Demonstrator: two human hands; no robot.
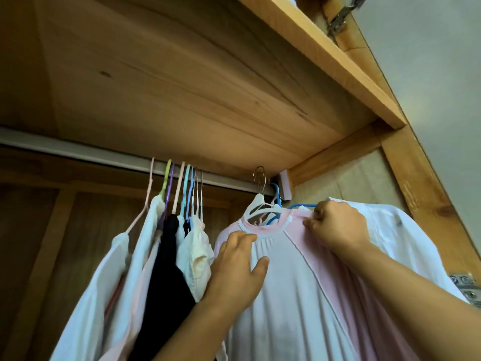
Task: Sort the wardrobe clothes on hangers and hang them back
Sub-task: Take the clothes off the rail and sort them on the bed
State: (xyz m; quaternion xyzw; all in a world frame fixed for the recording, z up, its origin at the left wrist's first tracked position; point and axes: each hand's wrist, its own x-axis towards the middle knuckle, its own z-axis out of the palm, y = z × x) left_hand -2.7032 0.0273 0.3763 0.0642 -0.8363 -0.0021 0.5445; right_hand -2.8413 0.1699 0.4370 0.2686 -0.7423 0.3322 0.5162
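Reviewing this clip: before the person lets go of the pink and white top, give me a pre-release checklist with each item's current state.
1. White hanger hook over the rail: ok.
2. Right hand pinching the pink and white top at its shoulder: ok.
3. Left hand resting flat on the top's front: ok.
4. Neckline centred on its hanger: cannot tell, the blue hanger overlaps there.
5. Gap on the rail from the bunched clothes to the left: ok.

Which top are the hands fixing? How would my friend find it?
Follow the silver rail under the wooden shelf to its right end. The pink and white top hangs there on a white hanger. Unlike the bunched clothes further left, it has pink shoulders and a pink collar.
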